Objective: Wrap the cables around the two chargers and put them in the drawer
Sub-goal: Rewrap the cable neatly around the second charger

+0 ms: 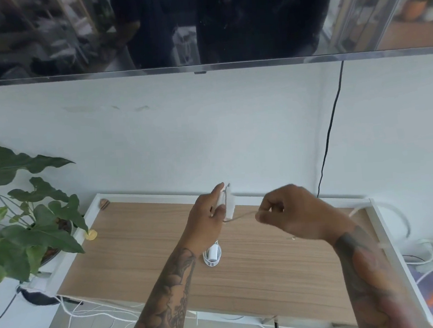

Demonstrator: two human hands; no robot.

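My left hand holds a white charger upright above the wooden cabinet top, fingers curled round its left side. A thin cable runs from the charger's lower end to my right hand, which pinches it between thumb and fingers. A second white charger, with its cable coiled round it, lies on the wood just below my left wrist. No drawer shows in the view.
A leafy potted plant stands at the left of the cabinet. A large dark TV screen hangs on the wall above, with a black cord dropping from it. Loose white cables trail on the floor in front.
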